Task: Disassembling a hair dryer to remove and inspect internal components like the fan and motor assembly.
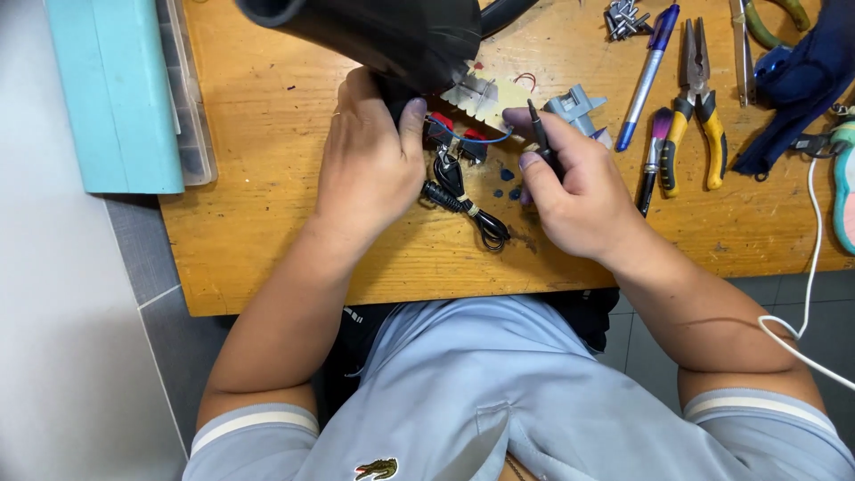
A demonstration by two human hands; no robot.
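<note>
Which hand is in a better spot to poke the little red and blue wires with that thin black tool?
Probably the right hand. It already pinches the thin black tool beside the red and blue wires. The left hand is busy gripping the black device.

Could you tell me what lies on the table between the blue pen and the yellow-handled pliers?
In the head view, a slim tool with a purple and black handle lies between the blue pen and the yellow-handled pliers on the wooden table.

The wooden table (267,223) holds yellow pliers (696,107) and a blue pen (648,76) at two o'clock, a clear plastic box (189,98) at ten o'clock, and a black cord (472,209) near the middle.
</note>
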